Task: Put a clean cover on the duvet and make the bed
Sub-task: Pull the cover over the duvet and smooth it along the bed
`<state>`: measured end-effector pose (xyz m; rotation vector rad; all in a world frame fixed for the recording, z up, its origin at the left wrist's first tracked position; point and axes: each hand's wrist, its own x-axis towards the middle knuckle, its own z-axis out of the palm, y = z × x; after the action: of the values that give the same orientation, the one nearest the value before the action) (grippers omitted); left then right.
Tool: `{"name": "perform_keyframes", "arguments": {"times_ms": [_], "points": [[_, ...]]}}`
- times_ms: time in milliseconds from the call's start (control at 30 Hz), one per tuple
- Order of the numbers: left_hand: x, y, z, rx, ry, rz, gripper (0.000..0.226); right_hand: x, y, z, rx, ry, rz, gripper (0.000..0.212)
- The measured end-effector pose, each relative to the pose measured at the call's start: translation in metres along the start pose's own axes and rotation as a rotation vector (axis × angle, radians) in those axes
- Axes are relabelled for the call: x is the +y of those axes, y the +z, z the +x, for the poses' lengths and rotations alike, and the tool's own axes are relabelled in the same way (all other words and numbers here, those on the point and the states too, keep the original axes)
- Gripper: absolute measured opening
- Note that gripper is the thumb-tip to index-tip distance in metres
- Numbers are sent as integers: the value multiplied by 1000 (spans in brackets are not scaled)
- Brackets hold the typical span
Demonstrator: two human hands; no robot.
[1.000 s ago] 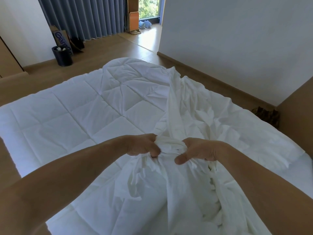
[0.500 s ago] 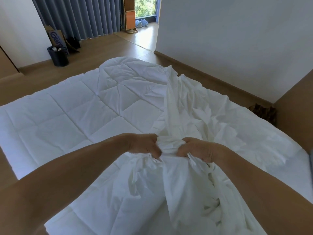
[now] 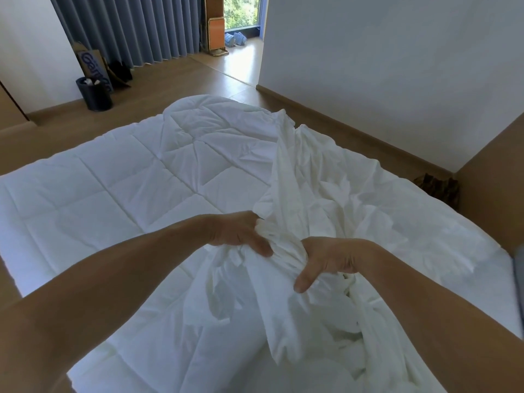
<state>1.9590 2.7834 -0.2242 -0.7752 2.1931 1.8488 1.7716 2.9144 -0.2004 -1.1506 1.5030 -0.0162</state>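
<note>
Quilted white duvet spread flat across the bed, crumpled thin white duvet cover heaped over its right half, left grip and right grip close together, each clutching a bunched fold of the cover

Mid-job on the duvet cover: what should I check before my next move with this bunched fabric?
1. Grip of the left hand on the cover: ok.
2. Grip of the right hand on the cover: ok, though its thumb sticks out free.
3. Opening of the cover found: cannot tell, the fabric is bunched between the hands.
4. Cover free of twists: not ok, it lies crumpled and roped across the right side.
5. Quilted duvet spread flat: ok on the left; its right part is hidden under the cover.
</note>
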Motion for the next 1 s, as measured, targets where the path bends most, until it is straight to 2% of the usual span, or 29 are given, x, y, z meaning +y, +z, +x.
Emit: {"name": "perform_keyframes", "arguments": {"times_ms": [133, 233, 300, 400, 467, 567, 633, 733, 800, 933, 1000], "points": [[-1, -3, 7, 43, -6, 398, 21, -3, -2, 3, 89, 48, -201, 58], [-2, 0, 9, 86, -80, 610, 23, -3, 3, 13, 213, 69, -258, 45], [-5, -1, 8, 32, -108, 511, 29, 0, 5, 15, 253, 27, -189, 37], [-6, 12, 6, -113, -51, 68, 46, 4, -2, 9, 317, -64, 1, 34], [-9, 29, 12, -55, 61, -101, 48, 4, -6, 5, 361, -125, 70, 35], [-14, 42, 24, 95, 142, -209, 62, 8, -9, 2, 388, -151, 141, 39], [-17, 35, 25, 36, 126, -187, 68, 14, -11, -1, 356, -120, 137, 40], [-12, 21, 18, -106, -38, 133, 64, 20, -11, -6, 231, -34, 54, 38], [-5, 16, 16, -155, -105, 284, 53, 16, -6, -5, 161, 2, 11, 41], [8, 9, 15, -109, -150, 421, 29, 7, 2, 2, 171, 37, -105, 46], [8, 7, 14, -62, -179, 308, 32, 9, 2, 6, 237, 6, -55, 34]]}}
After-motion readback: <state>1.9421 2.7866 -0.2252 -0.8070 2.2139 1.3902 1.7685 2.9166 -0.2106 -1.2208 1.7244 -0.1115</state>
